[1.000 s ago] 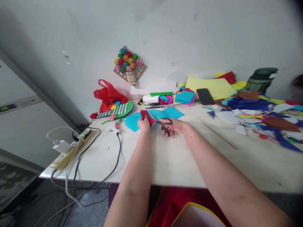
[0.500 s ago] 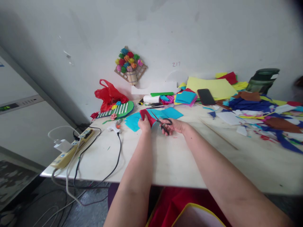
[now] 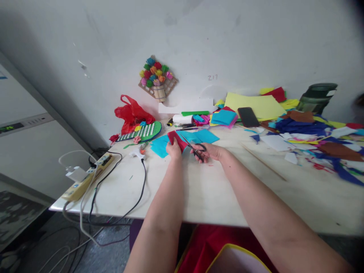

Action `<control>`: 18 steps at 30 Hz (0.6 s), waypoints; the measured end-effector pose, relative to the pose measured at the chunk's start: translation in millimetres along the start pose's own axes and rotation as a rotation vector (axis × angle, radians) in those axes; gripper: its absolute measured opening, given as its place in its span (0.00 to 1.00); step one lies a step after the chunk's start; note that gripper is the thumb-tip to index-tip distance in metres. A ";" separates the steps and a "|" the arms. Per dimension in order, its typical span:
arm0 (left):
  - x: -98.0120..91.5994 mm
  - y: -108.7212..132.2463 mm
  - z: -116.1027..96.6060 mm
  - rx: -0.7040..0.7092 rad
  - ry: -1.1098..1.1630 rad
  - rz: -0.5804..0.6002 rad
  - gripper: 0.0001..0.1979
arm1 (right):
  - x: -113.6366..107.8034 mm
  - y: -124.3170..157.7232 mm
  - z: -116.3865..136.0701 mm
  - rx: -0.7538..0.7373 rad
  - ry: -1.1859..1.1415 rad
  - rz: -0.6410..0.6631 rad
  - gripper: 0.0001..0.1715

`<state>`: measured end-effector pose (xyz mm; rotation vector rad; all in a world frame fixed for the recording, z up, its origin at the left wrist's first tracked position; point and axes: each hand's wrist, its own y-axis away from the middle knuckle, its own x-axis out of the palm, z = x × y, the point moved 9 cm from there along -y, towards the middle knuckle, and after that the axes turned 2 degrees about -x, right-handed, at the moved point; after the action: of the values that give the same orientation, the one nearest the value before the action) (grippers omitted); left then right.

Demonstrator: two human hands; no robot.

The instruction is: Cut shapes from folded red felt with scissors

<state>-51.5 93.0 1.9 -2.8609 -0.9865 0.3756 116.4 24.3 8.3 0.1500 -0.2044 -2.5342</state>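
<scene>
Pinched in my left hand (image 3: 174, 148) is a folded piece of red paper (image 3: 176, 140), held above the table. My right hand (image 3: 209, 152) grips black-handled scissors (image 3: 201, 148) by the loops. Their blades point up and left, right beside the red paper's edge; whether they touch it I cannot tell. Sheets of blue paper (image 3: 159, 146) lie under and behind my hands, partly covered by the red piece. A thin wooden stick (image 3: 264, 162) rests on the table right of my right hand.
Left of my hands lie a white glue gun (image 3: 138, 152), its black cord and a power strip (image 3: 82, 184). A green decorated board (image 3: 150, 132) and a red plastic bag (image 3: 132, 113) stand behind. A phone (image 3: 248, 116), paper scraps (image 3: 298, 127) and a dark bottle (image 3: 318, 98) are at right.
The scissor blades have come closer together beside the red paper. Both hands stay in almost the same place.
</scene>
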 end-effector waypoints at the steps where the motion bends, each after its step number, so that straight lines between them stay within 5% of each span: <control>1: -0.9 0.1 1.3 -0.018 0.021 -0.009 0.22 | 0.1 -0.4 -0.3 -0.003 -0.004 0.003 0.29; 18: -3.8 -0.1 1.0 -0.031 0.033 -0.006 0.21 | 1.5 -2.2 -3.2 0.000 -0.040 0.014 0.29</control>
<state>-54.7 90.7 1.7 -2.8815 -1.0039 0.3147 114.4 25.0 4.6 0.0979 -0.2198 -2.5243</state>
